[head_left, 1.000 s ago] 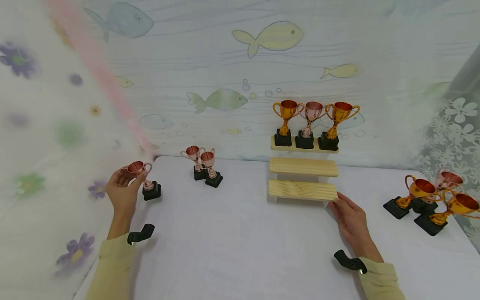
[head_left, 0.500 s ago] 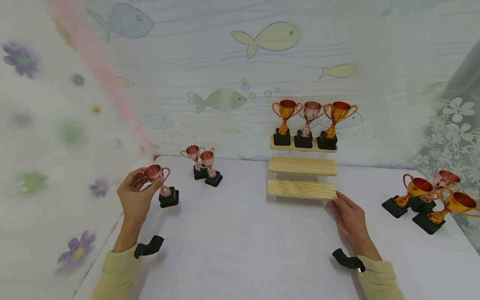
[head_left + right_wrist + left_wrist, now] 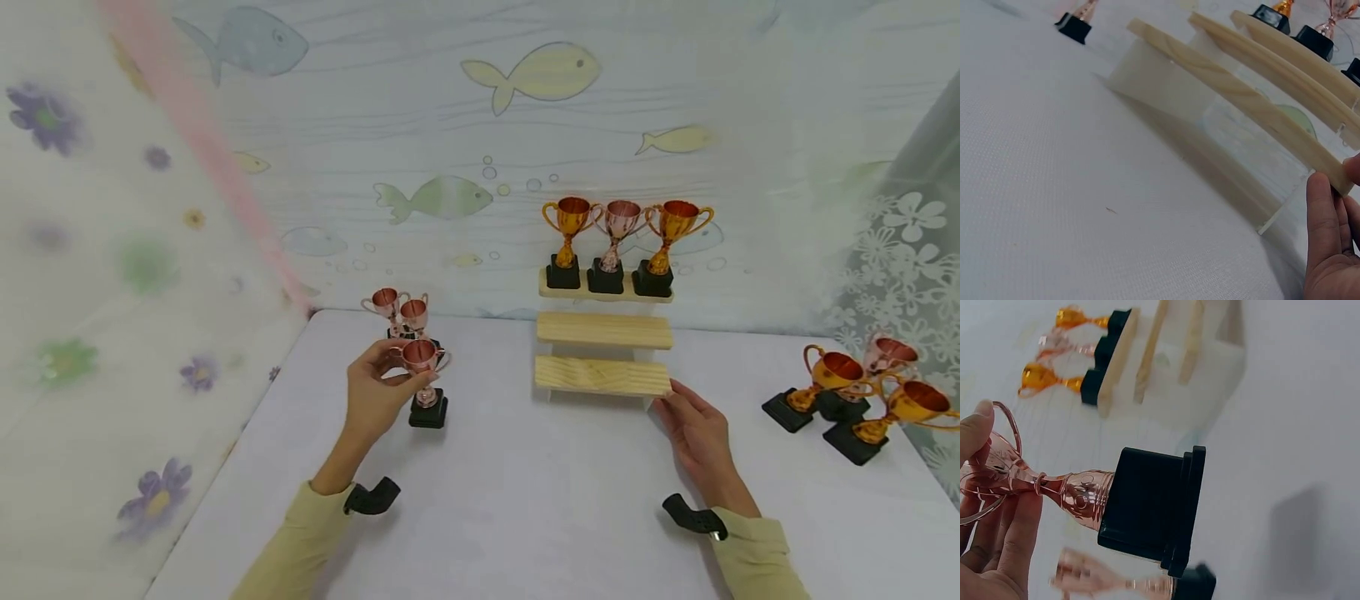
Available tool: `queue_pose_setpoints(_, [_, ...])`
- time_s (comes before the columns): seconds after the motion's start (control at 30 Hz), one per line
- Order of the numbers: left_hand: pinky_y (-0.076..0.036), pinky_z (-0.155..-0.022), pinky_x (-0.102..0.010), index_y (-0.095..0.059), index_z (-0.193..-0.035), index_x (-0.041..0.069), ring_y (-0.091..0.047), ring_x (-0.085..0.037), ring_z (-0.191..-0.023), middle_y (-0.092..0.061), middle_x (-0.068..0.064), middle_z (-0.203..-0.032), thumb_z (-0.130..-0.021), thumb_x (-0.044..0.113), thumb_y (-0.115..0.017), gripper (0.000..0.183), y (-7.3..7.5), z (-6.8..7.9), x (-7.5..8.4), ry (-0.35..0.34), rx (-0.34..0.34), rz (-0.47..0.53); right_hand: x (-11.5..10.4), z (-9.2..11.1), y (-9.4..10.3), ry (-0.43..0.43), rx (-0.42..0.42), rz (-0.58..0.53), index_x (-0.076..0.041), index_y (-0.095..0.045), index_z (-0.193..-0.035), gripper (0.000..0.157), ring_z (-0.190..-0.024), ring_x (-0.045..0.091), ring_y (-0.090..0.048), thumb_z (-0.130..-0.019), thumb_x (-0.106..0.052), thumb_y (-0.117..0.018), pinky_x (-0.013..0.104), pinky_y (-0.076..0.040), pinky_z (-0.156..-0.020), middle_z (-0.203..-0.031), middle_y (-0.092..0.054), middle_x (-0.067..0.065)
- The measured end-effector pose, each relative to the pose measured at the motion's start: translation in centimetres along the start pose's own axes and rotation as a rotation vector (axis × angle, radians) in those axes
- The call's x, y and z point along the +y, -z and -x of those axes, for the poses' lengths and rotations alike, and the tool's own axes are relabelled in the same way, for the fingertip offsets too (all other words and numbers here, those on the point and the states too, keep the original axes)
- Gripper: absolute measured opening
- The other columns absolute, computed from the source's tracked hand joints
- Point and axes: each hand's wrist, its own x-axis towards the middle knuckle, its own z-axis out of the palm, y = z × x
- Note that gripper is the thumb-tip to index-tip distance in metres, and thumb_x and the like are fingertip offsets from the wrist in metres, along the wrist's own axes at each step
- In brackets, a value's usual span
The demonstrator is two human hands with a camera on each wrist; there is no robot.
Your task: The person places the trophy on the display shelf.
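Note:
My left hand [image 3: 377, 396] grips a rose-gold trophy cup [image 3: 1079, 494] by its bowl, with the black square base [image 3: 1150, 506] hanging below, held above the table. Behind it in the head view are two more rose-gold trophies [image 3: 385, 302], partly hidden by the hand and the held cup. My right hand [image 3: 697, 429] pinches the right end of the lowest wooden step [image 3: 600, 377] of a three-tier display stand, thumb on top and fingers beneath. The top step [image 3: 546, 287] bears two gold trophies [image 3: 572, 218] with a rose-gold trophy [image 3: 622, 221] between them.
At the table's right side stand two gold trophies [image 3: 918, 402] and a rose-gold trophy [image 3: 891, 354], close together. The middle step [image 3: 603, 331] is bare wood. A fish-patterned curtain [image 3: 420, 117] hangs behind the white table [image 3: 525, 492].
My left hand has carried the rose-gold trophy rightward from the table's left edge, to in front of the other two rose-gold ones. The right hand stays at the stand.

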Motion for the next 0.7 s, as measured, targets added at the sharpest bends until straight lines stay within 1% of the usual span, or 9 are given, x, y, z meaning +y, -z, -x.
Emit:
queue_pose_setpoints(0.17, [-0.063,-0.074,-0.025,-0.066,-0.117,-0.004,-0.068,-0.010,-0.085,-0.069,-0.012,-0.101,-0.072,-0.008,-0.087,0.050,-4.0,-1.0,0.7,-0.049,-0.098,0.050,0.0,0.0,-0.1,0.003,0.022,0.008,-0.018,-0.069,-0.107,0.016,-0.100,0.002,-0.069,-0.098,-0.006,-0.066,0.017,-0.055,-0.093,-0.104,-0.071,-0.009])
queue_pose_setpoints(0.23, [-0.064,-0.074,-0.026,-0.066,-0.117,-0.004,-0.068,-0.011,-0.087,-0.069,-0.017,-0.105,-0.073,-0.007,-0.087,0.049,-5.5,-1.3,1.0,-0.057,-0.128,0.078,0.0,0.0,-0.1,0.004,0.025,0.016,-0.018,-0.068,-0.110,0.017,-0.101,0.002,-0.069,-0.098,-0.006,-0.066,0.017,-0.055,-0.094,-0.105,-0.071,-0.009])
queue_pose_setpoints(0.3, [-0.064,-0.075,-0.027,-0.065,-0.118,-0.003,-0.068,-0.012,-0.089,-0.067,-0.018,-0.109,-0.074,-0.006,-0.087,0.049,-6.9,-1.6,1.3,-0.054,-0.151,0.100,0.1,0.0,-0.1,0.006,0.023,0.023,-0.017,-0.067,-0.111,0.017,-0.101,0.002,-0.068,-0.098,-0.007,-0.066,0.017,-0.055,-0.094,-0.106,-0.070,-0.009])
queue_pose_setpoints(0.43, [-0.064,-0.075,-0.029,-0.065,-0.118,-0.003,-0.067,-0.016,-0.091,-0.066,-0.018,-0.111,-0.073,-0.003,-0.088,0.050,-9.6,-1.8,1.6,-0.050,-0.179,0.128,0.1,0.0,0.0,0.005,0.017,0.024,-0.017,-0.067,-0.112,0.017,-0.101,0.001,-0.068,-0.098,-0.007,-0.066,0.017,-0.055,-0.095,-0.105,-0.071,-0.010])
queue_pose_setpoints(0.53, [-0.064,-0.074,-0.031,-0.065,-0.116,-0.003,-0.068,-0.019,-0.090,-0.066,-0.018,-0.110,-0.072,-0.002,-0.089,0.050,-11.5,-2.0,2.1,-0.066,-0.191,0.143,0.1,-0.1,0.0,0.007,0.018,0.031,-0.017,-0.066,-0.115,0.020,-0.102,0.001,-0.068,-0.098,-0.008,-0.067,0.017,-0.054,-0.095,-0.106,-0.070,-0.010])
queue_pose_setpoints(0.7, [-0.065,-0.072,-0.032,-0.064,-0.112,-0.001,-0.066,-0.016,-0.086,-0.066,-0.017,-0.105,-0.072,0.000,-0.091,0.049,-14.8,-2.1,3.1,-0.075,-0.212,0.173,0.1,-0.1,0.0,0.005,0.016,0.054,-0.014,-0.060,-0.128,0.030,-0.104,0.000,-0.067,-0.099,-0.010,-0.066,0.017,-0.053,-0.097,-0.109,-0.068,-0.011])
